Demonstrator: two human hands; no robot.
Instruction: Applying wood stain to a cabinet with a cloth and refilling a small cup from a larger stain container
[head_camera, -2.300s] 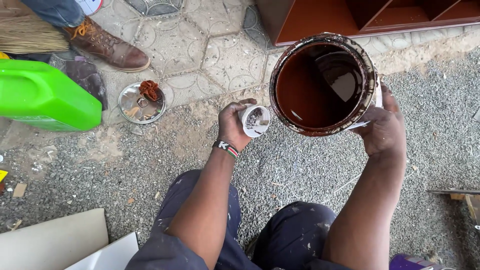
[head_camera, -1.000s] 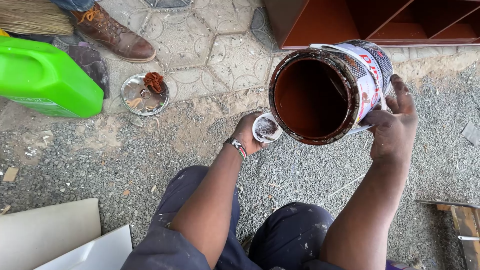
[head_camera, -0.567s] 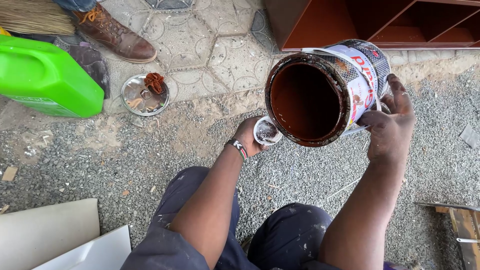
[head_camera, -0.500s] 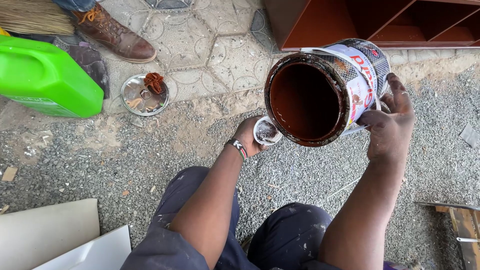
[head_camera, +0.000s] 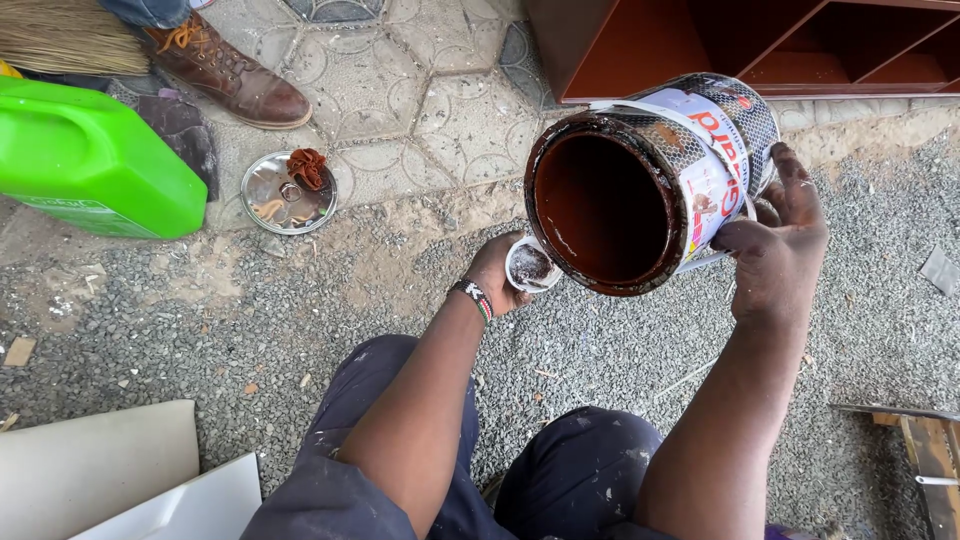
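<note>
Brown-coated paint can (head_camera: 650, 185) tilted in right hand (head_camera: 775, 235) — rim over left hand's (head_camera: 495, 275) gripped small cup (head_camera: 532, 268).

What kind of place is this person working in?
Probably an outdoor yard used for painting furniture. The ground is gravel beside paving stones, a brown-painted shelf unit stands close by, and the right hand tilts a paint can.

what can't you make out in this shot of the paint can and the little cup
Head view only:
- Small cup: its far side is hidden by the tilted paint can.
- Left hand: fingers hidden behind the cup.
- Can's inside bottom: too dark to tell.
- Boot: wearer cut off by the top edge.
</note>
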